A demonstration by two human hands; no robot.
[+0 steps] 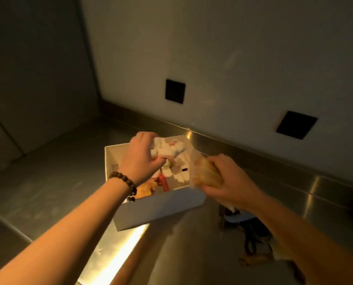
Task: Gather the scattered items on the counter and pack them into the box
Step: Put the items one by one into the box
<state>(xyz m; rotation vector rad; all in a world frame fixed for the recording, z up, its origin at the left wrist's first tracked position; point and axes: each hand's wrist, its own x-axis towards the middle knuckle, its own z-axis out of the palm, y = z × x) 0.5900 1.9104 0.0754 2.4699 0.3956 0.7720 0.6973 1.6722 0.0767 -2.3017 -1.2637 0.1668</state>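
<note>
Left hand [139, 156]: we are gripping a white soft toy [168, 149], fingers curled round it, over the box.
Box [157, 208]: white, open, sitting on our steel counter [48, 182], already holding mixed items.
Right hand [227, 179]: we are clutching a yellowish clear-wrapped packet [204, 173] at the box's right rim.
</note>
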